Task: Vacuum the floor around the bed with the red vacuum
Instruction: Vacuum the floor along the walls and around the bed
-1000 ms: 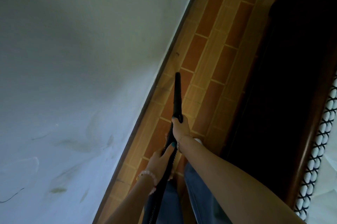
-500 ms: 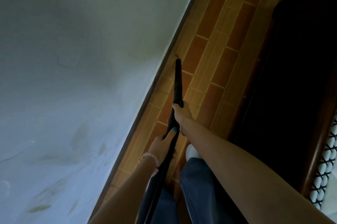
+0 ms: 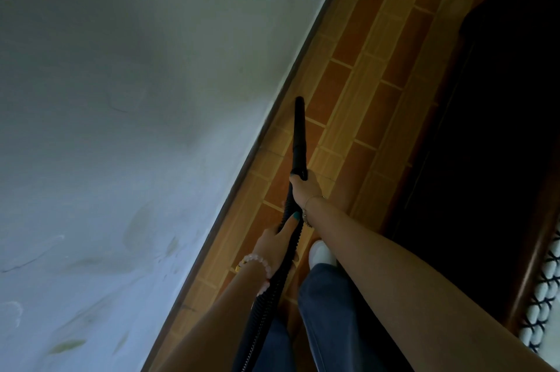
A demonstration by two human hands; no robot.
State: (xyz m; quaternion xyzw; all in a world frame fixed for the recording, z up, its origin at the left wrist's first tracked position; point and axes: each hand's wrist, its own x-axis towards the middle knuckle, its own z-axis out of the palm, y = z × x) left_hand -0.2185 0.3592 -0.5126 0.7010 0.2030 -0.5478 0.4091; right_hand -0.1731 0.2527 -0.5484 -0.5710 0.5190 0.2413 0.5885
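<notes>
Head view looks steeply down a narrow strip of floor between wall and bed. The vacuum shows only as its black nozzle and the ribbed hose trailing back toward the person; the red body is out of view. The nozzle's tip lies low over the brick-patterned floor, just beside the dark skirting at the foot of the wall. Whether the tip touches the tiles cannot be told.

Both hands hold the vacuum. The right hand is curled round the joint where nozzle meets hose. The left hand, with a bead bracelet at the wrist, grips the hose just behind it, thumb laid along the ribs. A white shoe stands just beside the hose. To the right, the dark bed frame runs along the strip, with a patterned cover at the picture's edge.

The step in hand appears to be a pass along the wall-side edge of this gap. The next move probably calls for a low tip swept across toward the bed frame, then hose fed forward by the left hand to reach farther up the strip. The hose so near the feet could snag.
</notes>
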